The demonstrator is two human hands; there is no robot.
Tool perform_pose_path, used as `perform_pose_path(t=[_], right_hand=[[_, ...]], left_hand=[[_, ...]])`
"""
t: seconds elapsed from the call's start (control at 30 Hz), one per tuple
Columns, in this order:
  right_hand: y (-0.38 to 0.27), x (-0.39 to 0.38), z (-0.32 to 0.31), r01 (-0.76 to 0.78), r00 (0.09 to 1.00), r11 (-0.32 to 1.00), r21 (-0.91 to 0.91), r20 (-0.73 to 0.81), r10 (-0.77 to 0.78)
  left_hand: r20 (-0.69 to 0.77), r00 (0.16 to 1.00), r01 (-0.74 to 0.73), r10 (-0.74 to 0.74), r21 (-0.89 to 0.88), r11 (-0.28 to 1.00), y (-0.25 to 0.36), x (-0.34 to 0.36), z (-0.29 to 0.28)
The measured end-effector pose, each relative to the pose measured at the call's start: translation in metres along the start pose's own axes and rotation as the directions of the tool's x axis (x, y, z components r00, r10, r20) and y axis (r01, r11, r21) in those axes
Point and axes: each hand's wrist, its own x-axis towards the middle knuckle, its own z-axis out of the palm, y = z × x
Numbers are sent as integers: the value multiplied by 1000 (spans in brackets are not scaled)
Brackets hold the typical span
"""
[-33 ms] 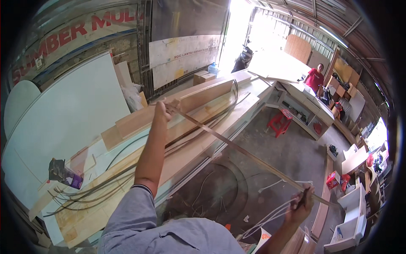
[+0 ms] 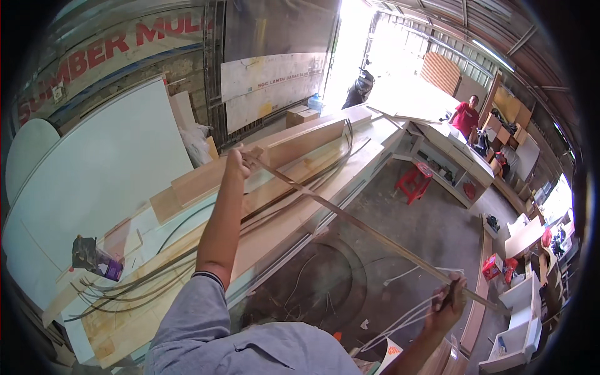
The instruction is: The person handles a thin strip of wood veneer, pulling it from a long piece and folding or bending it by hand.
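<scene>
- Brown strip (image 2: 369, 231), long and narrow: one is held out, slanting from beside the long bench (image 2: 359, 159) across the open floor (image 2: 400, 219) toward the lower right.
- Two hands of the wearer are on it. The left hand (image 2: 242, 162) is closed around the strip near its upper end, above the bench. The right hand (image 2: 449, 303) appears closed around it near the lower end, which pokes out beyond the fingers.
- Something dark shows at the right palm; whether it is a separate object, I cannot tell.
- Judging by the pose, the step in hand is handling the strip at full length, spanned between both arms. Any next move calls for the two hands to act together, so that the thin piece does not bow or swing.
- Thin dark strips (image 2: 150, 273) lie loose along the bench; they number several, but overlap too much for a sure count.
- Also on the bench: one dark-and-purple packet (image 2: 111, 269).
- Beyond it: one red stool (image 2: 414, 178), one blue jug (image 2: 314, 102), and one co-worker (image 2: 465, 117) in a red shirt, well apart from the strip.
</scene>
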Motion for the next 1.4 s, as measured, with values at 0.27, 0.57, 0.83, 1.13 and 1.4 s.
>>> perform_pose_path(t=[0.27,0.57,0.83,1.13,1.4], right_hand=[[62,-39,95,-296,952,944,-148,39,305],[148,-72,208,-486,829,874,-22,304,469],[102,5,154,-237,942,861,450,323,91],[143,-3,211,-361,908,800,479,374,186],[165,46,67,-496,865,789,362,129,484]], left_hand=[[92,973,-225,210,215,950,138,120,-108],[93,889,-449,448,-14,893,371,99,-108],[630,610,-591,481,-43,806,340,-64,82],[681,531,-676,505,-20,737,-2,-230,194],[420,906,-122,43,161,979,-159,-210,91]])
